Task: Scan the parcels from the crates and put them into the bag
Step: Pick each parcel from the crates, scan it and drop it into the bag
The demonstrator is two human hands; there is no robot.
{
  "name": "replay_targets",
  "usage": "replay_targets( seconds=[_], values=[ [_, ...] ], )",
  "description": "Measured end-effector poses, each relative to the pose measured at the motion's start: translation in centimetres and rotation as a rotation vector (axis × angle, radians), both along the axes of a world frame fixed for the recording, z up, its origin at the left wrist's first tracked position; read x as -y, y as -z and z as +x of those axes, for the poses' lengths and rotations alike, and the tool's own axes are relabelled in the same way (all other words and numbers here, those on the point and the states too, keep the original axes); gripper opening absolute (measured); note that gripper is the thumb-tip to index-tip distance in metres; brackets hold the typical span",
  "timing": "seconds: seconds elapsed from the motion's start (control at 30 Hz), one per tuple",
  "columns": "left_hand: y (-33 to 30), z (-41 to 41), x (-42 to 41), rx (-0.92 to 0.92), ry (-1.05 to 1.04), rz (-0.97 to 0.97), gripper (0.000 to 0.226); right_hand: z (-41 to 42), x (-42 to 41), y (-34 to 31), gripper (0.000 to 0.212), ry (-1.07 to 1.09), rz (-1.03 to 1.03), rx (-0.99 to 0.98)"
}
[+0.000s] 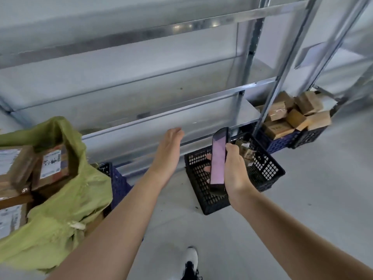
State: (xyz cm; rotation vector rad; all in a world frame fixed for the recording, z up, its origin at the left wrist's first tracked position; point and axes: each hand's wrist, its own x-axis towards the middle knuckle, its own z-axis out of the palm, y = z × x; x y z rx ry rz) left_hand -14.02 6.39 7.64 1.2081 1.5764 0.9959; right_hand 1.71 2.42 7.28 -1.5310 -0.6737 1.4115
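My right hand [235, 174] grips a dark phone-like scanner [219, 160] with a pale lit screen, held upright over a black crate [268, 170]. A few small brown parcels [245, 151] lie at the far end of that crate. My left hand [169, 152] reaches forward, empty, fingers straight, left of the crate and in front of the low shelf. At the left stands a green bag [66, 199], open, with labelled cardboard parcels [50, 162] inside.
A metal shelving rack [181, 106] rises ahead. A blue crate [280, 142] heaped with brown boxes [296, 114] sits at the right, partly under the rack. Another blue crate [119, 182] stands beside the bag. My shoe [190, 263] is on the grey floor.
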Motion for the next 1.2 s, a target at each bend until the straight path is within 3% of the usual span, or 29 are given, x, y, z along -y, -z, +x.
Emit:
replay_targets(
  seconds=[0.1,0.23,0.47,0.73,0.8,0.97,1.2],
  values=[
    [0.8,3.9,-3.1,0.001,0.071,-0.029,0.045,3.6,-2.1,1.0,0.052,0.053,-0.008,0.005],
    [2.9,8.3,-8.3,0.005,0.13,-0.064,0.063,7.8,-6.1,2.9,0.06,0.114,-0.047,0.028],
    [8.5,14.6,-19.5,0.067,0.225,-0.177,0.041,14.2,-15.1,8.3,0.046,0.215,-0.132,0.073],
    [14.0,21.2,-29.1,0.07,0.358,-0.301,0.031,20.4,-23.1,13.5,0.035,0.359,-0.268,0.044],
    [15.3,23.1,-30.9,0.061,0.386,-0.317,0.021,22.1,-24.6,14.8,0.035,0.382,-0.292,0.03],
    [20.4,28.4,-35.1,0.022,0.395,-0.377,0.042,27.2,-29.2,19.9,0.039,0.406,-0.353,0.001],
    [31.5,36.9,-41.0,0.005,0.298,-0.458,0.035,35.3,-36.7,31.1,0.053,0.317,-0.424,0.032]
  ],
)
